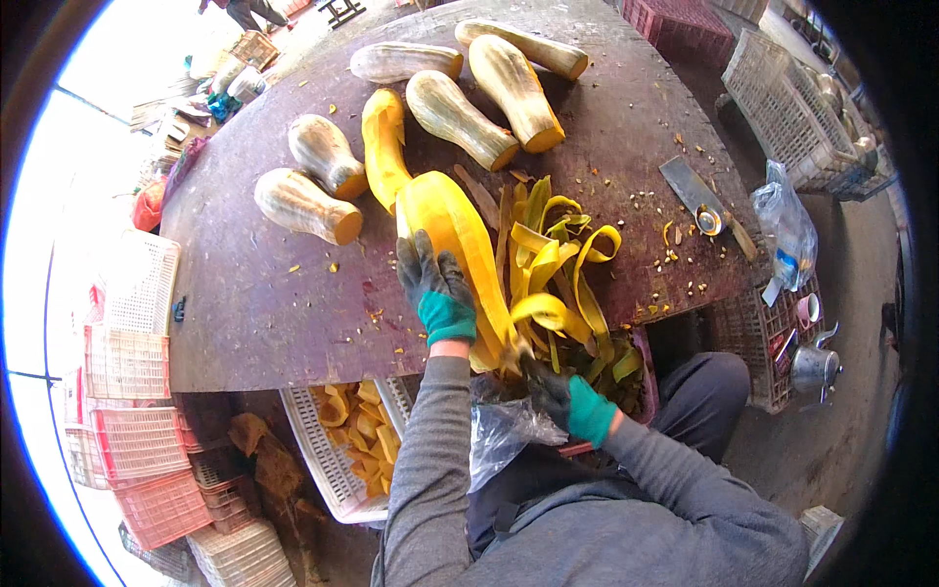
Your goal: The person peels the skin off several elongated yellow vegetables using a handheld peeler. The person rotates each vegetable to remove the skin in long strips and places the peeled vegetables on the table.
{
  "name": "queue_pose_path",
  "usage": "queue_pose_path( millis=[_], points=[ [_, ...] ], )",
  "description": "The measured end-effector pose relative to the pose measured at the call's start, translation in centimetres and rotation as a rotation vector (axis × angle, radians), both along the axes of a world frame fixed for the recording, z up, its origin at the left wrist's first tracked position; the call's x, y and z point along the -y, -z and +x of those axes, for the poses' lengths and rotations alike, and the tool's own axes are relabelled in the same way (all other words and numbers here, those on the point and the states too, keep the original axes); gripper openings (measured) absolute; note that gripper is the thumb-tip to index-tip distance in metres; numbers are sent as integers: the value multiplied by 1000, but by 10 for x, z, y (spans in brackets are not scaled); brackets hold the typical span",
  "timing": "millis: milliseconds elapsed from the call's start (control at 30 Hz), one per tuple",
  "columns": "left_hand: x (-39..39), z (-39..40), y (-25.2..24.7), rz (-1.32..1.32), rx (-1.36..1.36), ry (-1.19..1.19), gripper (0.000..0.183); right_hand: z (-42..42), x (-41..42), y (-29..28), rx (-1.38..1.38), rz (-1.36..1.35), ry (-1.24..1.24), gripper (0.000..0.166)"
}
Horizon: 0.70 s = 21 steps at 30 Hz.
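A long, mostly peeled yellow squash (pixel 451 227) lies lengthwise before me, its near end over the table's front edge. My left hand (pixel 434 286), in a grey and green work glove, grips its left side with the fingers spread along the flesh. At the near end is my right hand (pixel 568 403), gloved alike, its fingers closed around a small, motion-blurred tool that looks like a peeler (pixel 519 356). Long curled strips of peel (pixel 550 257) are heaped to the right of the squash. Another peeled squash piece (pixel 384 147) lies beyond its far end.
Several unpeeled squash necks (pixel 458 117) lie across the wooden table (pixel 242 315). A cleaver (pixel 693 187) rests at the right among scattered seeds. Below the edge are a white crate (pixel 315 455) of squash chunks and a pink container (pixel 647 374) of peel. A kettle (pixel 814 367) stands at right.
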<state>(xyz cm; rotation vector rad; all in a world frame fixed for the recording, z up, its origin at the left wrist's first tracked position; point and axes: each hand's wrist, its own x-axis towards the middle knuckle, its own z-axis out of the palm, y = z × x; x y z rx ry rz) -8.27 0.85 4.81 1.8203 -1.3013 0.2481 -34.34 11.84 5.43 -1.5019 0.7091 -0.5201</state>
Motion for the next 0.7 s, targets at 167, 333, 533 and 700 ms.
queue_pose_path(
  millis=[167, 333, 533, 700],
  points=[
    [1, 0, 0, 41, 64, -24, 56, -24, -17, -17, 52, -13, -44, 53],
    [1, -1, -4, 71, 84, -32, 56, 62, 133, -8, 246, -190, 5, 42],
    [-1, -3, -8, 129, 41, -36, 56, 152, 277, -39, -160, -660, -21, 39],
    [0, -1, -3, 132, 74, -45, 56, 128, 225, -23, -296, -610, 71, 30]
  ],
)
